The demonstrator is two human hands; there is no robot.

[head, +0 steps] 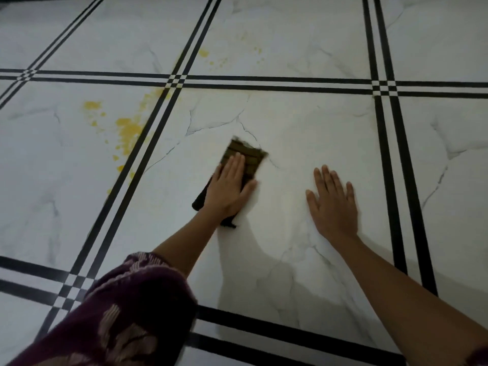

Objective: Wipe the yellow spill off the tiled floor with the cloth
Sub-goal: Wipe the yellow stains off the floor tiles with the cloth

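The tiled floor [303, 122] is white, marble-veined, glossy and divided by paired black lines [148, 143]. A dark purple patterned sleeve [137, 299] covers the left upper arm.

The right hand [334, 204] lies flat on bare tile, fingers straight and slightly spread, holding nothing, just right of the left thumb.

The left hand [227, 191] presses palm-down on the cloth [247, 157], fingers straight and together, thumb out to the side. The cloth is dark and folded, its olive far end showing past the fingertips.

The yellow spill [129, 128] lies well left of the left fingers, across the black lines on the neighbouring tile. Fainter yellow flecks [203, 52] sit far beyond the fingertips.
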